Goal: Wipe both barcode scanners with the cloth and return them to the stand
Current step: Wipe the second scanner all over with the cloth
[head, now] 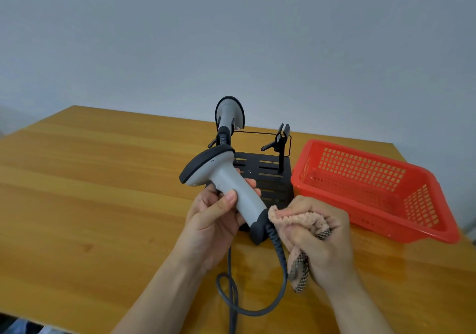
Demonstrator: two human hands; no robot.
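On my desk (90, 179), my left grip (213, 220) curls around the handle of one grey scanner (226, 187), held up in front of the black stand (268, 176). The second scanner (229, 114) sits in the stand's left cradle. My right grip (319, 236) clutches the pink cloth (301, 220), touching the held scanner's base by its cable (257, 308). Far right, the red basket (365, 220) shows only its slotted floor.

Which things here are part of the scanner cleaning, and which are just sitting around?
Job: scanner held in the left hand; pink cloth in the right hand; second scanner on the black stand.
Lying about: red basket.
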